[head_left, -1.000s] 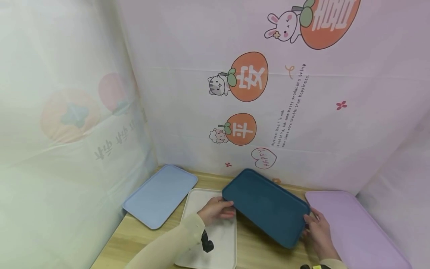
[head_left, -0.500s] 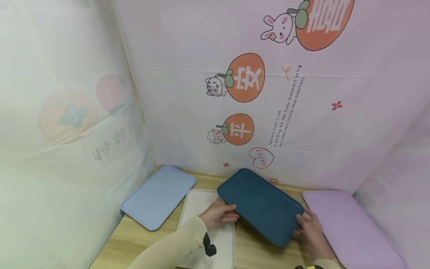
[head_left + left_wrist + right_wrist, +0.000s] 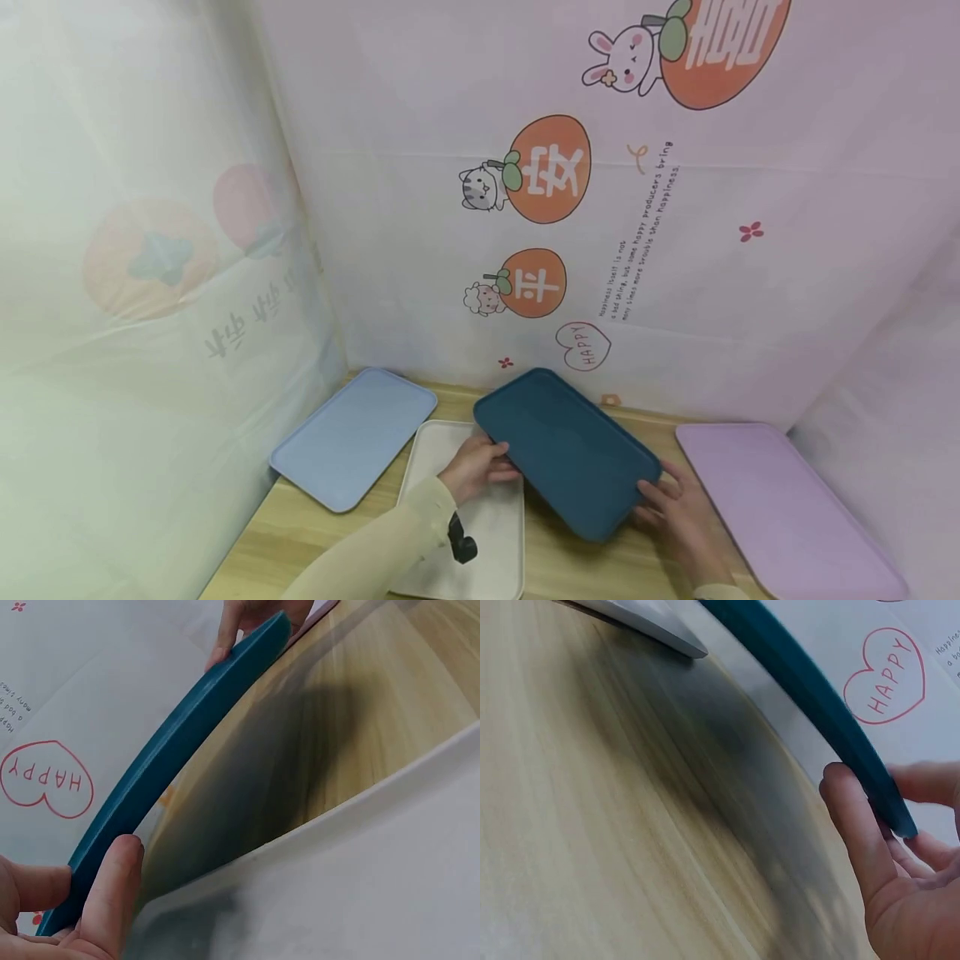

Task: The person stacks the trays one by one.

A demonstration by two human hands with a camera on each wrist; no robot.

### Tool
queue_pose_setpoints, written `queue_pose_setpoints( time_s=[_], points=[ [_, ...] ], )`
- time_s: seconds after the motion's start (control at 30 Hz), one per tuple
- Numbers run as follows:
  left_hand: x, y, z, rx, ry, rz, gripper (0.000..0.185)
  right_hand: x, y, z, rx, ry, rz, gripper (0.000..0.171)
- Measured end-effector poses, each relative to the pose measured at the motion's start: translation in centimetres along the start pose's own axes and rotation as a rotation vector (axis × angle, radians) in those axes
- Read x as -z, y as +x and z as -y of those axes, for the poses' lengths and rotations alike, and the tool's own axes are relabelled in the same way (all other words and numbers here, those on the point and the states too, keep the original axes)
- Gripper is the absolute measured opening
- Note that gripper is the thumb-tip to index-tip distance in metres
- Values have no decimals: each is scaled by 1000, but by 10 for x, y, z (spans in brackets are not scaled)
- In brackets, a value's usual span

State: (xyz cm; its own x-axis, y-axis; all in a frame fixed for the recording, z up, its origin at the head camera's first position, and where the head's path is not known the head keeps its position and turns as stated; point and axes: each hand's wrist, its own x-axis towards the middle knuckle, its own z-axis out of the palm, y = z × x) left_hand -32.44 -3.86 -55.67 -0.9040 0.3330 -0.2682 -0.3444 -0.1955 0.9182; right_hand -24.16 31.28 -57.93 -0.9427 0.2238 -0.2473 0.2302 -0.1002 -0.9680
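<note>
Two hands pinch the dark teal tray (image 3: 566,450) by opposite ends, left hand (image 3: 472,468) and right hand (image 3: 671,518), tilted above the wooden table (image 3: 570,567); such shallow edge grips risk it slipping onto the white tray (image 3: 480,521).

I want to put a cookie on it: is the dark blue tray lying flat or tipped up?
Tipped up. The dark blue tray is off the table, gripped by the left hand and right hand at opposite ends.
</note>
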Motion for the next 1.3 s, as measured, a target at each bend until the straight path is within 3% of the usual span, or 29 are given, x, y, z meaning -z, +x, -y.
queue_pose_setpoints(
  time_s=[0.13,0.37,0.5,0.73,0.87,1.1,1.3],
  points=[
    [6,0,-6,-32,52,-34,36,-4,-2,1,-2,-31,62,94],
    [17,2,-13,-59,136,-82,57,-11,-6,6,60,-113,134,79],
    [24,7,-15,-55,162,-65,61,-16,1,9,76,-192,149,76],
    [32,12,-19,-44,276,-38,58,-20,12,15,136,-438,213,74],
    [36,11,-20,-19,323,-14,56,-21,14,18,158,-503,244,73],
    [45,8,-22,10,358,32,51,-22,9,21,184,-523,319,74],
    [50,2,-24,39,375,63,60,-27,3,23,176,-481,365,78]
  ],
)
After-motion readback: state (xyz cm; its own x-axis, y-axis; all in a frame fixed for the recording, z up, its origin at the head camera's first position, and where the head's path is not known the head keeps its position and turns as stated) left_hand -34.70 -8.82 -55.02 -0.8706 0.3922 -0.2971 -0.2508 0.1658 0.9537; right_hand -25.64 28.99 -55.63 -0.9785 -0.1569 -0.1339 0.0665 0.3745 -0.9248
